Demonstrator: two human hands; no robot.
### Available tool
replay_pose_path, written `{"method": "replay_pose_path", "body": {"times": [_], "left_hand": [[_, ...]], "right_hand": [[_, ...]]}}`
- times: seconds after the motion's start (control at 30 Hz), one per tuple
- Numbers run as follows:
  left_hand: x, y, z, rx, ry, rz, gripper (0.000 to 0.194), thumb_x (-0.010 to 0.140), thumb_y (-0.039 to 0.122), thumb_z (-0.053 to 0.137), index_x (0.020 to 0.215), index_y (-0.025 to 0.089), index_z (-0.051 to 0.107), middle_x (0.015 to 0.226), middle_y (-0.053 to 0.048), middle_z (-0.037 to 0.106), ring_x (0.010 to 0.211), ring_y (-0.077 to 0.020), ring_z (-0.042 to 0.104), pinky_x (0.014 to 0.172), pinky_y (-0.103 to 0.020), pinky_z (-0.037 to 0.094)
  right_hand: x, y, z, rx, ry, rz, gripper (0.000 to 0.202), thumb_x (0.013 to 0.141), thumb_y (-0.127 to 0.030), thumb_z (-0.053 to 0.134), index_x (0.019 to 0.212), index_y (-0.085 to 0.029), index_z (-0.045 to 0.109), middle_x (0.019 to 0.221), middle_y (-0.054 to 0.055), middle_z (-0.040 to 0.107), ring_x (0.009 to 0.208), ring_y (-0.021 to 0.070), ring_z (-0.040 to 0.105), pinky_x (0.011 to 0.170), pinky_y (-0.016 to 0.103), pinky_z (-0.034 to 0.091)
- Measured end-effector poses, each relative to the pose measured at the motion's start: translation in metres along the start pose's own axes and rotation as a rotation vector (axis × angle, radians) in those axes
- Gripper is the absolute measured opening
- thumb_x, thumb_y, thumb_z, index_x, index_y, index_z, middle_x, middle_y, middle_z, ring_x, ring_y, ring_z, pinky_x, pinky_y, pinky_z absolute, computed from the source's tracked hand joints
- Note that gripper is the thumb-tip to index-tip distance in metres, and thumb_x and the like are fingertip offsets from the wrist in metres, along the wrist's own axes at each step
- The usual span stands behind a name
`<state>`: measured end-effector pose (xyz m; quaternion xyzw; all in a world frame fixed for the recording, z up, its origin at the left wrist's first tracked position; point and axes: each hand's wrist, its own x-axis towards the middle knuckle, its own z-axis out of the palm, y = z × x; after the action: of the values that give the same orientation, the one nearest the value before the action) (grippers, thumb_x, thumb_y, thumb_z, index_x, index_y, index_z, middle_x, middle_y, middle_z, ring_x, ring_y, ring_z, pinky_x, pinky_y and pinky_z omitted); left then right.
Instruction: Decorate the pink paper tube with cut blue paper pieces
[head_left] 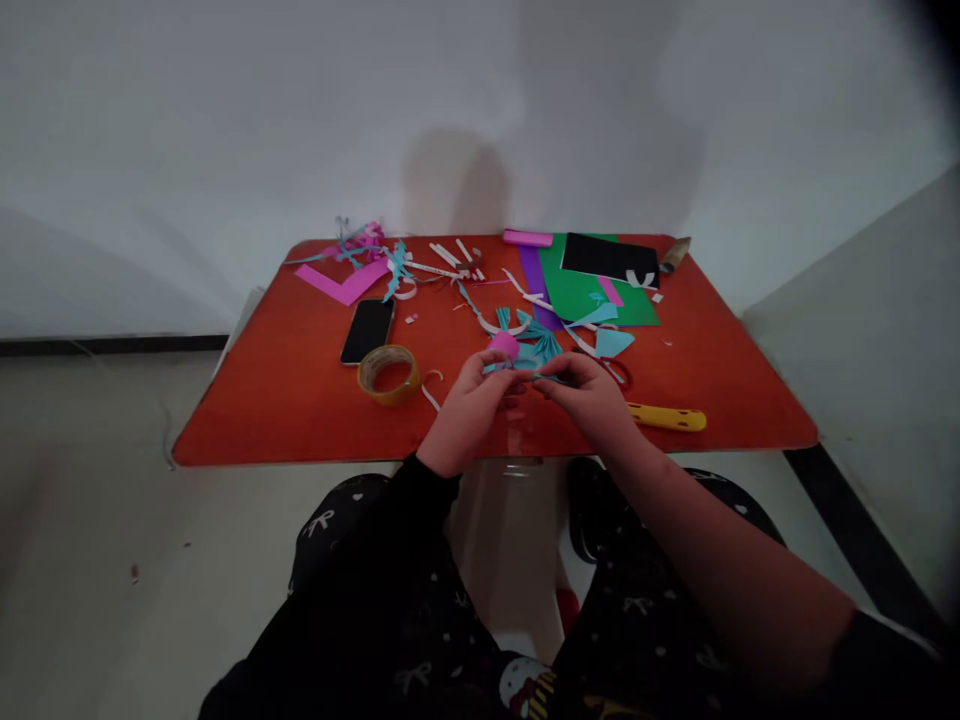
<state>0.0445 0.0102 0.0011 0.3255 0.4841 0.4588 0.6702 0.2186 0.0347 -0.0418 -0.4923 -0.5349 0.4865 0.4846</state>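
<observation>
- Two hands are in my feed, meeting at the near middle of the red table (300, 390).
- My left hand (469, 405) has its fingers curled together, pinching the left end of a thin blue paper strip (525, 374).
- My right hand (592, 400) pinches the right end of the same strip, fingertips drawn together; the strip runs between both hands, just above the tabletop.
- A pink paper roll (504, 344) sits just behind the left fingertips; I cannot tell if it touches them.
- Folded blue paper pieces (541, 340) lie just beyond the strip, next to the pink roll.
- A roll of clear tape (388, 373) lies flat to the left of the left hand, and a black phone (368, 330) lies face up just behind it.
- A yellow utility knife (667, 417) lies just right of the right hand, near the table's front edge.
- A green paper sheet (581, 295) lies at the far right, with a black sheet (609, 258) on its far edge and a purple sheet (531, 270) showing at its left.
- A pink paper angle piece (341, 283) and mixed paper scraps (442, 262) lie at the far left.
</observation>
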Motion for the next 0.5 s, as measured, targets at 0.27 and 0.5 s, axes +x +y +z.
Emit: {"method": "replay_pose_path", "body": {"times": [0.27,0.5], "left_hand": [[0.0017,-0.0042,-0.0009,0.069,-0.030,0.085,0.032,0.092,0.034,0.066,0.118,0.021,0.053,0.111,-0.008,0.077,0.100,-0.0168,0.071,0.092,-0.033,0.053],[0.0071,-0.0085,-0.0031,0.082,-0.062,0.152,0.025,0.085,0.034,0.070,0.103,0.021,0.060,0.113,-0.007,0.075,0.104,-0.0179,0.069,0.095,-0.034,0.051]], "right_hand": [[0.0016,-0.0012,-0.0014,0.046,0.027,0.078,0.028,0.068,-0.041,0.085,0.079,-0.020,0.069,0.074,-0.001,0.067,0.070,0.0150,0.058,0.068,0.031,0.045],[0.0006,-0.0041,0.0000,0.080,-0.003,0.109,0.027,0.069,-0.041,0.085,0.077,-0.020,0.068,0.072,-0.002,0.066,0.067,0.0136,0.056,0.067,0.029,0.046]]}}
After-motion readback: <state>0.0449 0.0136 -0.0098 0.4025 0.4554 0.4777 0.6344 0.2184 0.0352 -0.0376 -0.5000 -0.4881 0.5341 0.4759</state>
